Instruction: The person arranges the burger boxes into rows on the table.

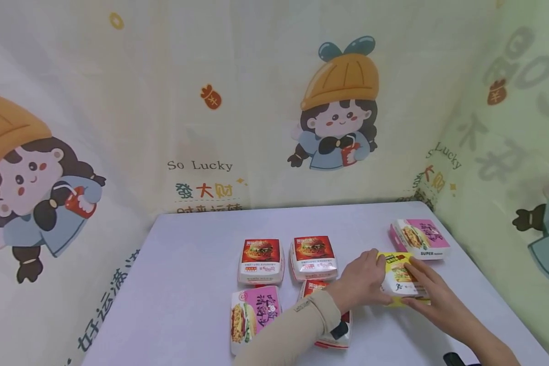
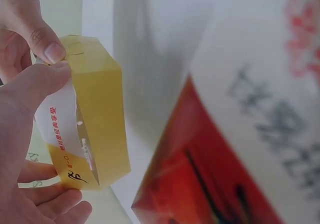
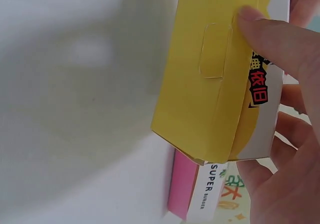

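Note:
A yellow and white burger box [image 1: 402, 285] is between both hands on the right part of the table. My left hand [image 1: 362, 280] grips its left side, thumb on the near edge and fingers around the far end. From the other side my right hand [image 1: 439, 301] holds it, thumb at the near side and fingers over the top. In the right wrist view, the yellow side of the box [image 3: 195, 89] shows a closed tab slot. The left wrist view shows a gap along the lid edge of the box [image 2: 102, 119].
Behind the right hand lies a pink burger box [image 1: 423, 239]. Two red burger boxes [image 1: 261, 258] stand side by side at the middle. Nearer are another pink box [image 1: 255, 310] and a red box [image 1: 314, 287] partly hidden by the left forearm. Printed curtains surround the white table [image 1: 187, 284].

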{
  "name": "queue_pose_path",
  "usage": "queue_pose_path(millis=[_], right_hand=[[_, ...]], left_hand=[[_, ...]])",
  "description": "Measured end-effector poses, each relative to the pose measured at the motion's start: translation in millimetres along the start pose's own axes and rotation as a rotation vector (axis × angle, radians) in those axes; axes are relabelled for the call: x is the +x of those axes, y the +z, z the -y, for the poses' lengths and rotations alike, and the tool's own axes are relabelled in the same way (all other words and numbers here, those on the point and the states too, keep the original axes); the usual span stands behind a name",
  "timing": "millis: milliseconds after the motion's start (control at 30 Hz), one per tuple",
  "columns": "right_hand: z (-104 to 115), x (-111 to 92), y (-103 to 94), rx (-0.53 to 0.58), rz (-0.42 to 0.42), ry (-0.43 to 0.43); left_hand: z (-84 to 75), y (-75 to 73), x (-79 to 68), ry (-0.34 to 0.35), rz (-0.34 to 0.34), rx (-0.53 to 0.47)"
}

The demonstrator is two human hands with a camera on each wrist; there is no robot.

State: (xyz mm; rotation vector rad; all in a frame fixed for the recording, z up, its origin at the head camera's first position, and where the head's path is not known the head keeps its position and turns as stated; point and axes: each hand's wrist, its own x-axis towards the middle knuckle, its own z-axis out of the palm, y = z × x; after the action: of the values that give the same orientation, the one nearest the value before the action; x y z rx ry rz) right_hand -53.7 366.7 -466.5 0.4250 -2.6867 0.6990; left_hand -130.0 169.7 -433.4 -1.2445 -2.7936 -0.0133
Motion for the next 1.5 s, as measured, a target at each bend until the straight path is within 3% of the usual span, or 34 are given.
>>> queue_pose_path(millis=[267,1233,1500], right_hand=[[4,-1,1.7,0.009,0.002,-0.029],[13,-4,9.7,-0.02,0.058,0.043],[11,-6,9.7,-0.023,-0.008,-0.049]], left_hand=[[-1.0,2.5,-7.6,-0.016,0.029,-0.047],[-2.0,8.0,-16.2,-0.11,0.115,-0.164],[-7.6,5.5,-16.4,-0.08,0.06,-0.095]])
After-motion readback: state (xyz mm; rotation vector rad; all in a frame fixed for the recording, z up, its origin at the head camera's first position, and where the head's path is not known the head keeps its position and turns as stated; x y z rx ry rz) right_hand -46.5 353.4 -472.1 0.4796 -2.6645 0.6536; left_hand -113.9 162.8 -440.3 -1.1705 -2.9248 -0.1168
